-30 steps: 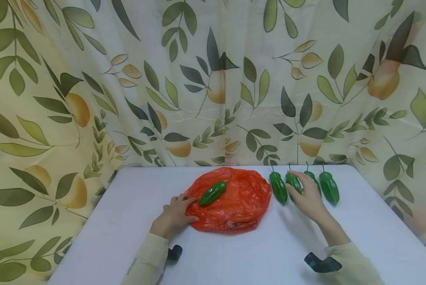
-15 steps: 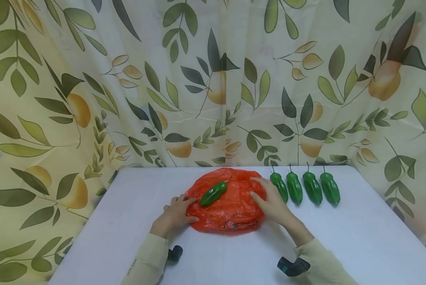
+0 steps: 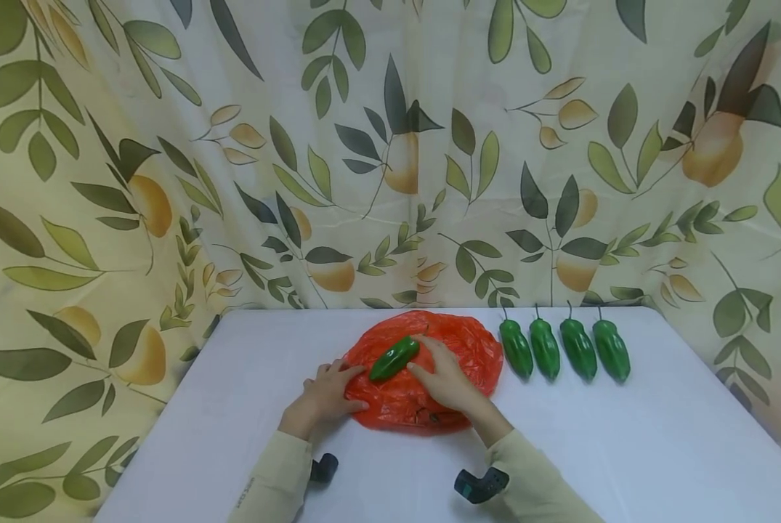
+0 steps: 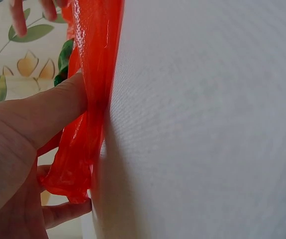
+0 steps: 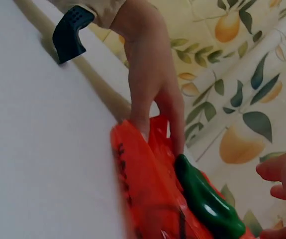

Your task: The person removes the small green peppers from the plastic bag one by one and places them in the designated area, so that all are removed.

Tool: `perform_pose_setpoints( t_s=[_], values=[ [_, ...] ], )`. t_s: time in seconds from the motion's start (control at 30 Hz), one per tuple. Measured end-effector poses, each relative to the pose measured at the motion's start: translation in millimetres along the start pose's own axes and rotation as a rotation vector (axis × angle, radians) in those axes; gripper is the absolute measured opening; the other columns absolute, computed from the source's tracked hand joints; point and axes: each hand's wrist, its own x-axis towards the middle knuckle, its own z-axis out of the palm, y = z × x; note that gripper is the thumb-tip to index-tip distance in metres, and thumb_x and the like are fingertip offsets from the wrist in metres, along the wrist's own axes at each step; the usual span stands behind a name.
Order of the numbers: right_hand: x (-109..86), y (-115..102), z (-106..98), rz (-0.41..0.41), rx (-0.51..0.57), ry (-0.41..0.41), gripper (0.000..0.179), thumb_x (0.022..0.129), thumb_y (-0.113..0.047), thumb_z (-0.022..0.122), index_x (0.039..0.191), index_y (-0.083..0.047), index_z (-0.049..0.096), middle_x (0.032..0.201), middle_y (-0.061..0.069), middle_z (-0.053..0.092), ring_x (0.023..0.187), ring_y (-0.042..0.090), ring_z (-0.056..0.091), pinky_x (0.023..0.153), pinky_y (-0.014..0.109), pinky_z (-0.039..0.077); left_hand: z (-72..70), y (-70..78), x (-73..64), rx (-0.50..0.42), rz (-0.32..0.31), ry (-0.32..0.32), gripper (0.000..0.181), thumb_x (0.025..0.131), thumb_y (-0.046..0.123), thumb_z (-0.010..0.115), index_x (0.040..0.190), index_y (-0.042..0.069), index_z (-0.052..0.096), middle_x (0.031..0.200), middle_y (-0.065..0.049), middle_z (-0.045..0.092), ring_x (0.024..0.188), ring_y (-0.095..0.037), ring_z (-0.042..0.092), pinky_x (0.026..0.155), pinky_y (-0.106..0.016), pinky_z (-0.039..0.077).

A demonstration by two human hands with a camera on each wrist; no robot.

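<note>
A red plastic bag (image 3: 455, 403) lies flat and crumpled on the table, with a glossy green pepper (image 3: 393, 361) on top of it. My left hand (image 3: 328, 396) holds the bag's left edge; in the left wrist view the thumb (image 4: 65, 97) lies against the red film, which bunches beside the fingers. Over the bag, my right hand (image 3: 445, 374) reaches toward the pepper's stem end with thumb and fingers spread. The right wrist view shows a gap between those fingertips and the pepper (image 5: 210, 204). The pepper's stem is partly hidden by the right hand.
Several more green peppers (image 3: 545, 350) stand in a row right of the bag, stems toward the back. A white table (image 3: 259, 341) carries everything, and a leaf-and-fruit patterned curtain (image 3: 390, 181) hangs behind its far edge. A dark device (image 3: 482, 485) sits at the right wrist.
My right hand has moved left from the row of peppers, across the bag, to the pepper on top. The whole row now shows uncovered. The left hand stays at the bag's edge.
</note>
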Motion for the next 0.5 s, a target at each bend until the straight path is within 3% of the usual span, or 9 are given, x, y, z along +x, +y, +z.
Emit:
perform_pose_setpoints(
  t_s=[0.2, 0.5],
  values=[
    [4.5, -1.1, 19.1, 0.026, 0.024, 0.033, 0.063, 0.100, -0.020, 0.062, 0.157, -0.018, 0.035, 0.162, 0.019, 0.033, 0.150, 0.046, 0.028, 0.114, 0.077, 0.025, 0.9, -1.6, 2.1, 0.013, 0.007, -0.002, 0.071, 0.085, 0.041, 0.080, 0.148, 0.026, 0.052, 0.153, -0.012, 0.043, 0.138, -0.038, 0.038, 0.106, -0.073, 0.036],
    [1.6, 2.2, 40.5, 0.027, -0.083, -0.046, 0.063, 0.099, -0.024, 0.065, 0.156, -0.027, 0.039, 0.163, 0.024, 0.027, 0.148, 0.049, 0.029, 0.109, 0.078, 0.031, 1.2, -1.9, 0.9, 0.033, 0.013, 0.004, 0.071, 0.085, 0.042, 0.080, 0.148, 0.025, 0.052, 0.153, -0.013, 0.044, 0.137, -0.040, 0.039, 0.103, -0.075, 0.037]
  ],
)
